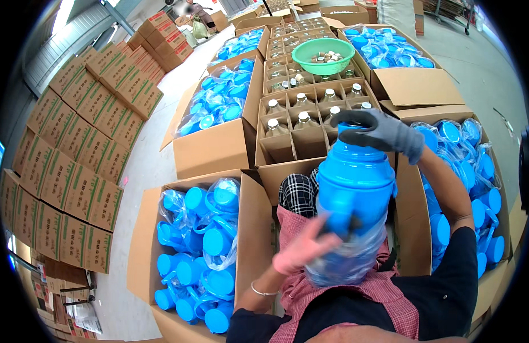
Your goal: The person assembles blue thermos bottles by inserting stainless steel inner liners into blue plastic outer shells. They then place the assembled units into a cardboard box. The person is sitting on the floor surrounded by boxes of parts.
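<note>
A blue plastic thermos flask (356,188) stands upright before my lap, its lower part covered with clear plastic film. My right hand (381,134), in a grey and black glove, grips it around the narrow top. Beside the flask's lower left side is my left hand (307,246), in a pinkish glove and blurred by motion. Its thumb and fingers look apart; whether they touch the film is unclear. At my left, an open carton (256,228) holds several blue flask parts (219,243) with handles, some in clear bags. Another carton (410,223) at my right holds similar blue parts (476,211).
Ahead, a divided carton (316,157) contains several glass bottles (304,120) with white tops. A green basin (323,67) of small caps rests on the cartons behind it. More blue parts fill side cartons (210,154). Stacked closed cartons (76,154) line the left.
</note>
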Available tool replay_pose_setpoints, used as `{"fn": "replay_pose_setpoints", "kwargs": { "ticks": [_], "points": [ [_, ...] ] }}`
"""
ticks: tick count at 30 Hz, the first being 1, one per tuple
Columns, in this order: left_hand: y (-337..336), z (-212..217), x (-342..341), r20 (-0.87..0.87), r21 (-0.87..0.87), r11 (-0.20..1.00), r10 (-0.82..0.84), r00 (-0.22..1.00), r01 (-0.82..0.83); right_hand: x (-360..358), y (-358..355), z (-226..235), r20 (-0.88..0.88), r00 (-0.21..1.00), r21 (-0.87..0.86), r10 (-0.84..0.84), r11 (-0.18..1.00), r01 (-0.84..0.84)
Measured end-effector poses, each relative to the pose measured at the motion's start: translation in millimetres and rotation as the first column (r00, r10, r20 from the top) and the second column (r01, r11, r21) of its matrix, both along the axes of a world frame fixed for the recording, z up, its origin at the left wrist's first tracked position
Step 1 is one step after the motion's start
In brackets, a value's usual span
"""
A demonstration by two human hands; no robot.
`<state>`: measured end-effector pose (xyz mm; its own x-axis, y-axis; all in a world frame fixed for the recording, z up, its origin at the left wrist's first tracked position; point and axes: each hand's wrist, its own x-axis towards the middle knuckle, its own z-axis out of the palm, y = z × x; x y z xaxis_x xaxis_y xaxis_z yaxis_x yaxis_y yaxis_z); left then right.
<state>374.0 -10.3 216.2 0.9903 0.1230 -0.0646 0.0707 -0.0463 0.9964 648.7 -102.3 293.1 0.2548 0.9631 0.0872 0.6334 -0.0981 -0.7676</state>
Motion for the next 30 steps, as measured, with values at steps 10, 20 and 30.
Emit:
{"fn": "replay_pose_setpoints", "kwargs": {
  "ticks": [10,20,30],
  "points": [
    [9.6,-18.1,-3.3,-0.019,0.081,0.981,0.176,0.984,-0.174,6.4,4.0,-3.1,-0.079,0.995,-0.074,-0.054,0.996,0.048],
    [32.0,-6.2,-2.9,-0.092,-0.135,0.98,0.134,0.987,-0.146,7.8,0.2,-4.2,-0.082,0.954,0.319,0.289,0.914,-0.249],
    [53.6,-31.1,-0.7,0.092,-0.186,0.983,0.015,0.996,0.003,-6.7,4.3,18.9,0.122,0.94,0.162,0.318,0.928,-0.335]
  ]
}}
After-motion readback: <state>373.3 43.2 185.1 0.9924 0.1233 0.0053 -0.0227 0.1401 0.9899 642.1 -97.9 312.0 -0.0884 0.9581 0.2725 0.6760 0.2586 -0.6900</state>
